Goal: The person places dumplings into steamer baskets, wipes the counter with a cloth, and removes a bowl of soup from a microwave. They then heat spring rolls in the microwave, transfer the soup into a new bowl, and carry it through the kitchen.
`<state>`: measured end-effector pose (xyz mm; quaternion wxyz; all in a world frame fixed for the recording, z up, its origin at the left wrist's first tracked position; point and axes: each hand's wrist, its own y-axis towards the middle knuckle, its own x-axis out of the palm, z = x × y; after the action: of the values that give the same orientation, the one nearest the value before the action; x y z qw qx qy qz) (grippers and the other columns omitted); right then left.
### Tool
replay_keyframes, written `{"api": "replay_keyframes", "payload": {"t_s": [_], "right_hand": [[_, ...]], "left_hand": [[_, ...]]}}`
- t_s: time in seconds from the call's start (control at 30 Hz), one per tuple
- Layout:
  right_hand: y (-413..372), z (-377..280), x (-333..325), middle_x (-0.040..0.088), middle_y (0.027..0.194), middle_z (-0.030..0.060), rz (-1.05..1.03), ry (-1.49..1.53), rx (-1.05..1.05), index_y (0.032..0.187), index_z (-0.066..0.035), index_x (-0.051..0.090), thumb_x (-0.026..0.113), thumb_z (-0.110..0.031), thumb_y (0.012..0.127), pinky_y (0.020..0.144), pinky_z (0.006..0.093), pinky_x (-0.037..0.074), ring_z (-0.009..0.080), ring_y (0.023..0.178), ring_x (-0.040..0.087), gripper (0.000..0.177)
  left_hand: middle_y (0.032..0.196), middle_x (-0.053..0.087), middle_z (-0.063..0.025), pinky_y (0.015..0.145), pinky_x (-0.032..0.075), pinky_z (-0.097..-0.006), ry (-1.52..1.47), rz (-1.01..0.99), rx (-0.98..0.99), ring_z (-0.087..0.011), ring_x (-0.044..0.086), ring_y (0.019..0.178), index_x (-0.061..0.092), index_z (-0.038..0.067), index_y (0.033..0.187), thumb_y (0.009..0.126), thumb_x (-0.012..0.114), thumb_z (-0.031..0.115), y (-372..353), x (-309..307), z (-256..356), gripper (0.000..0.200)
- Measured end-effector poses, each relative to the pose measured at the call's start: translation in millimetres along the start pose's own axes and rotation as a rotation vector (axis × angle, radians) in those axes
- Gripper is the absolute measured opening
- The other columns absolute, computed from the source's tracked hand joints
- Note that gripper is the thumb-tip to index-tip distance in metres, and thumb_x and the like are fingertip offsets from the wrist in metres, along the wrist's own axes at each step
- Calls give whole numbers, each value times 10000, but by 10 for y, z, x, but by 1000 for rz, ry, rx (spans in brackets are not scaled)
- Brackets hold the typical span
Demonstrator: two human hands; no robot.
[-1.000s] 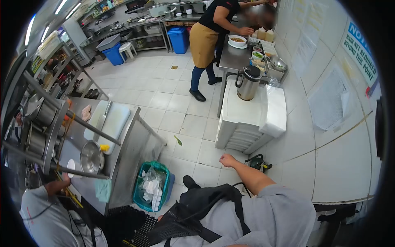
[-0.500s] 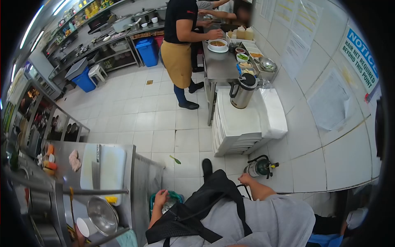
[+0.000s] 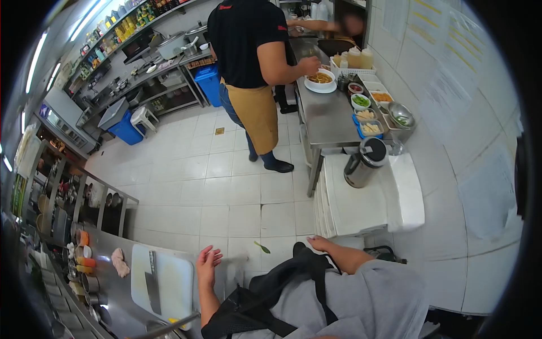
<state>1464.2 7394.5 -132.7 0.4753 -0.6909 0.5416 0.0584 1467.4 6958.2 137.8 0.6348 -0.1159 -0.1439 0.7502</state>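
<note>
My left hand [image 3: 209, 261] is raised beside the steel counter's edge, fingers spread and holding nothing. Close to it, a white cutting board [image 3: 179, 277] lies on the counter with a cleaver [image 3: 152, 291] on top. My right hand [image 3: 320, 243] hangs low in front of my body, fingers loosely extended, with nothing visible in it. Just beyond my right hand stands a white plastic drawer unit [image 3: 355, 206]. A black apron [image 3: 271, 282] covers my front.
A co-worker in a tan apron [image 3: 251, 116] stands at a steel prep table [image 3: 316, 121] with a bowl [image 3: 320, 79] and several food containers. A steel thermal jug [image 3: 364, 164] tops the drawer unit. A green leaf [image 3: 262, 247] lies on the tiled floor [image 3: 217, 189].
My view has moved forward, nearer the prep table and co-worker. My left hand has risen from above a green basket, its fingers now spread. The fire extinguisher is now mostly hidden.
</note>
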Motion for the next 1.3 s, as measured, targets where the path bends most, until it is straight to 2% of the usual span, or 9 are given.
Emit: {"api": "replay_keyframes", "payload": {"t_s": [0.13,0.23,0.3,0.6,0.7,0.77,0.83,1.2,1.3], "right_hand": [[557,-977,-489,648,848,163,-380,59,52,1136,-6,590,426,-570,909,557,387,539,248,694,658,630],[838,-1316,-679,632,733,131,-337,-5,1,1046,-5,607,435,-545,917,517,379,524,223,600,628,581],[967,-1455,-724,604,612,139,-123,128,1,804,11,636,441,-537,908,529,396,521,262,579,622,591],[1277,-1090,-797,638,681,180,-164,-131,289,908,43,649,447,-522,912,547,409,549,299,617,655,600],[1246,-1181,-766,647,719,193,-65,-17,387,934,29,659,452,-515,911,564,424,556,301,678,673,583],[1251,-1270,-684,659,731,222,11,265,454,880,108,629,511,-476,891,601,434,568,331,691,686,596],[1356,-1337,-520,663,756,203,-54,191,410,916,72,640,508,-466,898,580,440,562,317,706,685,555],[3005,-2584,-913,661,809,211,-305,55,327,833,79,631,516,-408,901,547,439,572,319,716,687,506],[3801,-3208,-1056,649,780,197,-324,-64,254,840,63,617,544,-377,882,569,463,568,312,703,682,448]], "left_hand": [[1025,649,-107,711,507,-281,22,157,7,-175,639,847,532,60,1203,953,548,208,293,-179,252,291],[1032,653,-113,715,509,-267,12,200,-4,-174,644,871,533,37,1209,953,549,188,612,-288,383,298],[1035,652,-114,716,509,-266,-2,185,-2,-176,644,873,530,34,1211,953,546,188,917,-350,421,301],[1028,658,-116,729,508,-285,-23,16,23,-187,650,873,546,37,1195,938,564,199,2395,-457,728,304],[1027,662,-124,736,511,-297,34,-71,9,-193,652,879,550,37,1187,932,574,198,2767,-496,849,302],[1030,663,-128,742,516,-309,91,-112,4,-201,652,892,548,36,1192,930,576,188,2999,-564,934,304],[1033,662,-128,742,516,-309,107,-94,6,-200,652,892,547,33,1192,927,577,184,3195,-669,1026,306],[955,672,-94,749,506,-280,154,295,74,-157,637,855,562,10,1181,864,658,160,3618,-1669,1372,364],[953,665,-111,769,508,-297,338,594,144,-170,628,848,565,5,1181,805,719,148,3376,-2309,1348,431]]}}
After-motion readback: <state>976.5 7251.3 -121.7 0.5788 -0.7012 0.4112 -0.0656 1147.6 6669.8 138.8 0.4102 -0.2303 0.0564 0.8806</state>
